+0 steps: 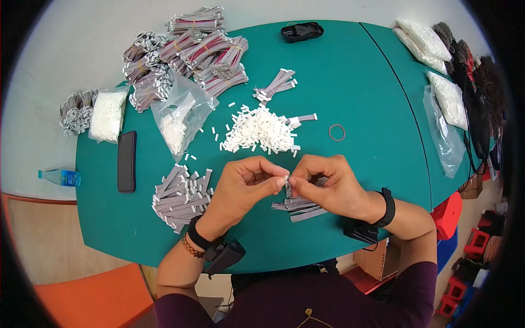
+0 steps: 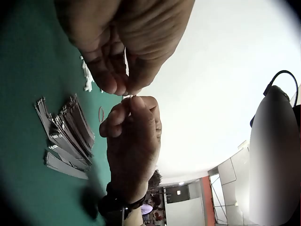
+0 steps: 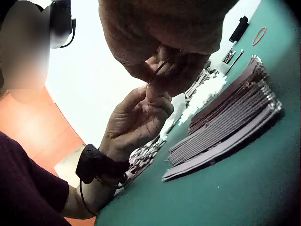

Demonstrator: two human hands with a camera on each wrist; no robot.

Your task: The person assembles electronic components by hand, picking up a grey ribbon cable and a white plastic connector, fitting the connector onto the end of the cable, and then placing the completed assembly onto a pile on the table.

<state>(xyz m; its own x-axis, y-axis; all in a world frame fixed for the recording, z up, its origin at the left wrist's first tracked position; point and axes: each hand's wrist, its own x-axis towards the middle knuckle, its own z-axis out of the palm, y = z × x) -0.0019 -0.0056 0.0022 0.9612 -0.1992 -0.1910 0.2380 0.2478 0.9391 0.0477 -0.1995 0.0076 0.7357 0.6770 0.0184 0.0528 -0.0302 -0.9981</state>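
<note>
In the head view my left hand (image 1: 252,183) and right hand (image 1: 332,183) meet fingertip to fingertip over the near part of the table. Between them they pinch a short grey ribbon cable (image 1: 288,187), its end at the left thumb and finger. The right wrist view shows the cable (image 3: 160,70) as a thin strip among the fingers. I cannot tell whether a white connector housing sits on that end; fingertips cover it. Below the right hand lies a stack of grey ribbon cables (image 1: 301,209). Just beyond both hands is a heap of small white connector housings (image 1: 260,131).
Left of the left hand spreads a pile of cables with white ends (image 1: 183,197). Behind it are a black phone (image 1: 127,161), an open plastic bag (image 1: 183,109) of white pieces and bundled cables (image 1: 205,52). A red rubber band (image 1: 337,132) lies right of the heap.
</note>
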